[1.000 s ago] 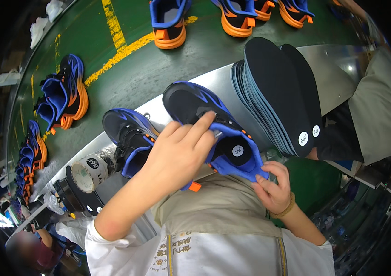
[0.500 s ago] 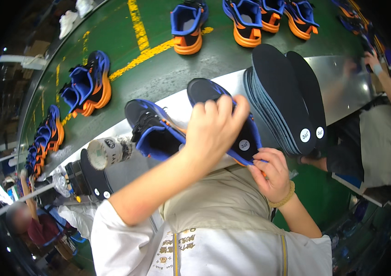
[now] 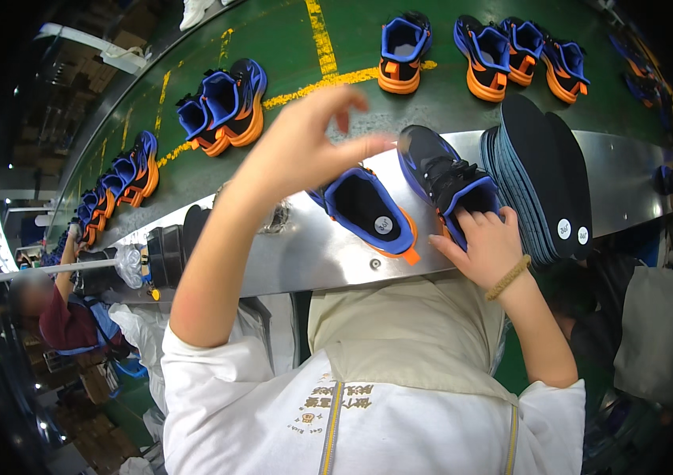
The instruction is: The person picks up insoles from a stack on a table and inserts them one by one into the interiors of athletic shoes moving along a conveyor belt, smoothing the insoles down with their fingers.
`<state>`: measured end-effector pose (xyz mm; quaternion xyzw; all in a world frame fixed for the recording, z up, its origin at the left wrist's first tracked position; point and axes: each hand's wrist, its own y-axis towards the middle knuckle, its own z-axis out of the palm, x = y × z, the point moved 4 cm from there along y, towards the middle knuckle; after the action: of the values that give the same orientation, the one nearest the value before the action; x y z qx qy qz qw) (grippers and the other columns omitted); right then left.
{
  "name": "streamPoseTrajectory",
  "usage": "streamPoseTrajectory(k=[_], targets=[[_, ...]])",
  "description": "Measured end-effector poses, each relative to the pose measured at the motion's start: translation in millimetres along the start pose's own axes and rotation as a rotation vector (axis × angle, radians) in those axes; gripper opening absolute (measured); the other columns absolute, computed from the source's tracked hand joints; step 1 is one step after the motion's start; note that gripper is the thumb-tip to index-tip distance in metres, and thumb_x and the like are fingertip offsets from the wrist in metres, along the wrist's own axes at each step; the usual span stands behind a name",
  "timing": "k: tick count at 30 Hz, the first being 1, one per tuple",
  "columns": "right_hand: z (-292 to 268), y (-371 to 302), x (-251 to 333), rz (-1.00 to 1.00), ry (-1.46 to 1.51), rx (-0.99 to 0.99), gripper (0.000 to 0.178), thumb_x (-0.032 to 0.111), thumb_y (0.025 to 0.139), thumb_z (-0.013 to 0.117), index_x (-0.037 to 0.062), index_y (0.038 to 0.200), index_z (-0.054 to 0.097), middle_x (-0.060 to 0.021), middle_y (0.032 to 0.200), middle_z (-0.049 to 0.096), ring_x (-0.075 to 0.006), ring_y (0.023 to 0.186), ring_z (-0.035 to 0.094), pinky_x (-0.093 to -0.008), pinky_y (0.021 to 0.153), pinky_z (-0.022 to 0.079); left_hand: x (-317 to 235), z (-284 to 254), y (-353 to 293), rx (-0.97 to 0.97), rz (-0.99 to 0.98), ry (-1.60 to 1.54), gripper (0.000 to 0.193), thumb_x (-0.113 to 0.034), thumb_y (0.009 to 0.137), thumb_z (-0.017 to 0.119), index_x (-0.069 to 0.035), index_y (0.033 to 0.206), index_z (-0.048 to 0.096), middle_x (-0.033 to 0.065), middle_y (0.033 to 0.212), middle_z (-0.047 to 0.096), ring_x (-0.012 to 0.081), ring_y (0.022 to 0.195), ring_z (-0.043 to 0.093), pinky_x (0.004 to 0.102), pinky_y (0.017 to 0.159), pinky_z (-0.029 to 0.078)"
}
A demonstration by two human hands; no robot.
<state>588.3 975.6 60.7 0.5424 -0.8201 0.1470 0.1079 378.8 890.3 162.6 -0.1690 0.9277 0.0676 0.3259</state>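
Note:
Two black and blue sneakers with orange soles lie side by side on a metal ledge in front of me. My left hand (image 3: 316,146) hovers above the left sneaker (image 3: 409,229), its thumb stretched out and its fingers apart, holding nothing. Inside that sneaker a black insole with a round white sticker (image 3: 384,226) shows; its toe is hidden by my hand and wrist. My right hand (image 3: 488,244) grips the heel collar of the right sneaker (image 3: 437,162), with fingers inside the opening and the thumb outside. That sneaker's toe points away to the left.
A stack of black insoles (image 3: 538,170) stands on the metal ledge (image 3: 305,253) just right of the sneakers. Beyond runs a green surface (image 3: 336,111) with yellow lines and several similar sneakers (image 3: 485,59). People work at far left (image 3: 67,317) and far right (image 3: 657,317).
My left hand has come off the sneaker and lifted away to the left. My right fingers now reach into a sneaker's opening. The whole view has shifted, so the scene sits further right.

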Motion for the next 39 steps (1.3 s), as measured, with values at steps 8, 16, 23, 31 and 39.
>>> streamPoseTrajectory(k=[8, 16, 23, 31, 39], targets=[[3, 53, 43, 0.157, -0.142, 0.184, 0.079, 0.065, 0.065, 0.057, 0.001, 0.112, 0.056, -0.0155, 0.098, 0.063, -0.0329, 0.104, 0.051, -0.062, 0.097, 0.007, 56, 56, -41, -0.112, -0.045, 0.659, 0.023, -0.005, 0.07, 0.059, -0.003, 0.087, 0.043, 0.0141, 0.077, 0.051, 0.0291, 0.059, 0.058, 0.0358, 0.051, 0.048], [33, 81, 69, 0.076, -0.12, 0.164, 0.055, 0.046, 0.07, 0.061, 0.0065, 0.108, 0.06, -0.0129, 0.107, 0.059, -0.0271, 0.105, 0.051, -0.0692, 0.096, 0.001, 70, -1, -62, 0.015, -0.145, -0.283, 0.026, -0.016, 0.079, 0.062, -0.001, 0.098, 0.053, 0.0106, 0.073, 0.056, 0.0195, 0.057, 0.055, 0.0308, 0.051, 0.044], [26, 189, 61, 0.012, 0.222, 0.007, 0.027, 0.032, 0.071, 0.056, 0.0054, 0.072, 0.063, -0.014, 0.07, 0.063, -0.0324, 0.077, 0.06, -0.0533, 0.102, 0.012, 141, -19, -121, -0.391, -0.232, 0.158, 0.022, -0.02, 0.075, 0.065, -0.003, 0.085, 0.056, 0.01, 0.069, 0.05, 0.0244, 0.061, 0.047, 0.0328, 0.057, 0.038], [-110, 282, 70, 0.005, 0.707, -0.43, 0.03, 0.026, 0.078, 0.059, 0.0047, 0.098, 0.062, -0.0087, 0.091, 0.066, -0.0249, 0.088, 0.061, -0.0393, 0.093, 0.033, 128, 2, -125, -0.553, -0.16, 0.176, 0.033, -0.013, 0.07, 0.068, 0.003, 0.096, 0.057, 0.014, 0.079, 0.059, 0.0301, 0.069, 0.056, 0.0383, 0.069, 0.044], [-80, 73, -82, 0.0, 0.106, -0.508, 0.046, 0.023, 0.073, 0.065, 0.0031, 0.112, 0.054, -0.0209, 0.127, 0.041, -0.0383, 0.115, 0.041, -0.0455, 0.098, 0.029, 98, 17, 19, -0.48, 0.158, 0.307, 0.028, -0.017, 0.073, 0.066, -0.005, 0.097, 0.06, 0.0131, 0.099, 0.058, 0.0299, 0.093, 0.056, 0.0379, 0.082, 0.039]])
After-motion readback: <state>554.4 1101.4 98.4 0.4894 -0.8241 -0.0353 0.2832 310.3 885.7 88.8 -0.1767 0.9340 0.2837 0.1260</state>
